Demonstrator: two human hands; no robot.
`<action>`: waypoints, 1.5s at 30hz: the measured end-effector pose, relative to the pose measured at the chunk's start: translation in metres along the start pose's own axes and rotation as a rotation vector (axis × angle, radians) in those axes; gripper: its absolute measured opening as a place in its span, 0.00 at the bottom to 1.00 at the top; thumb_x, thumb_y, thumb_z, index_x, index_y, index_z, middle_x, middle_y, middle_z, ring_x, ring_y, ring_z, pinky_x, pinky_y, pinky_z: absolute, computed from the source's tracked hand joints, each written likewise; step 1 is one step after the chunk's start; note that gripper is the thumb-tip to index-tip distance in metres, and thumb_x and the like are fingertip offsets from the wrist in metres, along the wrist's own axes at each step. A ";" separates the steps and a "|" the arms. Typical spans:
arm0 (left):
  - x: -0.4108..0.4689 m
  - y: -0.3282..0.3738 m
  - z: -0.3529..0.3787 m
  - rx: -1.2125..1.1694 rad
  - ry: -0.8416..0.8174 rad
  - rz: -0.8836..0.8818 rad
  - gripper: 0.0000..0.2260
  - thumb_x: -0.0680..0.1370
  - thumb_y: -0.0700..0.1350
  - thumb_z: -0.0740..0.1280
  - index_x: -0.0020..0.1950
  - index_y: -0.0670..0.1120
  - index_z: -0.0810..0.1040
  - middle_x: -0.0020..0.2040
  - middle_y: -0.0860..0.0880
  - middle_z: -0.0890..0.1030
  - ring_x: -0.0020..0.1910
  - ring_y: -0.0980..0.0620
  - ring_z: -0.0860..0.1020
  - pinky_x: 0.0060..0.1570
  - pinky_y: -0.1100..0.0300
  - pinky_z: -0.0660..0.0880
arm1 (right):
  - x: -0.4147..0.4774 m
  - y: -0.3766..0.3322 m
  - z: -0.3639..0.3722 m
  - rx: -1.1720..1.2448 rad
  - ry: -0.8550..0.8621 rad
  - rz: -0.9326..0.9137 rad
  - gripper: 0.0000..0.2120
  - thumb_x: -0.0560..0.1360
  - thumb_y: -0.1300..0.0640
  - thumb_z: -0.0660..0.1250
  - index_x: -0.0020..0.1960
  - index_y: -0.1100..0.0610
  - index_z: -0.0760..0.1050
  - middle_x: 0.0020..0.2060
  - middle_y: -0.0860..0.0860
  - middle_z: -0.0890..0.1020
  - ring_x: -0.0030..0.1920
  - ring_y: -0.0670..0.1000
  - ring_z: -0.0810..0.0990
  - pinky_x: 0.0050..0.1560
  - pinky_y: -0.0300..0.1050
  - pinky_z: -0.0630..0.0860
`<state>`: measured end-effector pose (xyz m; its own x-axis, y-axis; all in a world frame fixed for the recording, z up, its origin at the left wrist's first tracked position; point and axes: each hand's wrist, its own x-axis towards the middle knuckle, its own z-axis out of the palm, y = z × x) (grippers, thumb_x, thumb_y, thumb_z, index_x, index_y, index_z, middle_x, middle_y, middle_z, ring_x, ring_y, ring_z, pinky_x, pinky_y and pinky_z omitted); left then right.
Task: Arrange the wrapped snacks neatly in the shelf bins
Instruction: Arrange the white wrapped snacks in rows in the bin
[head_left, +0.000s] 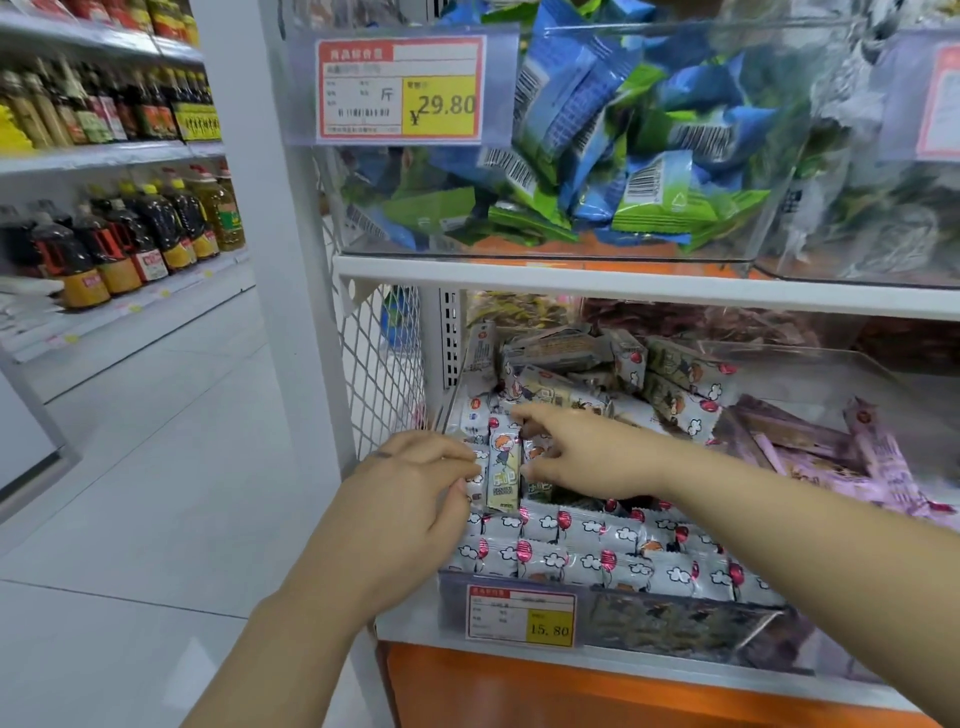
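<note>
A clear lower bin (675, 618) holds many grey wrapped snacks printed with red balloons and clouds; those at the front (597, 561) lie in tidy rows, those at the back (587, 364) are heaped loosely. One upright snack bar (503, 467) with a cartoon figure stands at the bin's left end. My left hand (410, 499) pinches its left edge with the fingertips. My right hand (576, 452) reaches in from the right, fingers curled on the bar's top and right side.
A pink-wrapped snack bin (841, 457) sits to the right. Above, a clear bin (571, 156) holds blue and green packets behind a 29.80 price tag (400, 88). A white mesh side panel (382, 374) bounds the shelf's left. Oil bottles (130, 234) line the aisle shelves at left.
</note>
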<state>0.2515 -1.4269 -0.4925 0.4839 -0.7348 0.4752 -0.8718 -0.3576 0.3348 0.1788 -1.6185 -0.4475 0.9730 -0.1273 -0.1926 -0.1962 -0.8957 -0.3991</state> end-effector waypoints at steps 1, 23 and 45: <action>0.000 0.001 0.000 0.010 -0.010 0.000 0.24 0.74 0.53 0.48 0.55 0.51 0.82 0.54 0.61 0.78 0.56 0.65 0.66 0.57 0.64 0.66 | 0.002 -0.002 0.002 0.035 0.022 0.004 0.30 0.79 0.52 0.62 0.76 0.51 0.52 0.67 0.51 0.70 0.60 0.48 0.74 0.55 0.35 0.66; -0.003 0.005 -0.002 -0.207 0.040 -0.176 0.14 0.78 0.43 0.61 0.61 0.56 0.76 0.64 0.61 0.67 0.57 0.67 0.69 0.58 0.71 0.67 | 0.011 -0.014 0.011 0.578 0.182 0.170 0.21 0.76 0.53 0.66 0.66 0.57 0.68 0.40 0.50 0.78 0.41 0.50 0.76 0.46 0.44 0.73; 0.001 0.024 -0.010 0.020 -0.360 -0.341 0.17 0.78 0.48 0.52 0.59 0.53 0.78 0.61 0.52 0.75 0.57 0.53 0.73 0.57 0.56 0.72 | -0.001 -0.011 -0.016 0.329 0.066 -0.071 0.07 0.76 0.55 0.66 0.41 0.54 0.72 0.23 0.42 0.75 0.29 0.42 0.77 0.41 0.43 0.80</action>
<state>0.2316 -1.4301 -0.4755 0.6878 -0.7253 0.0293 -0.6717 -0.6206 0.4047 0.1816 -1.6149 -0.4287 0.9893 -0.1059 -0.1000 -0.1457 -0.7194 -0.6792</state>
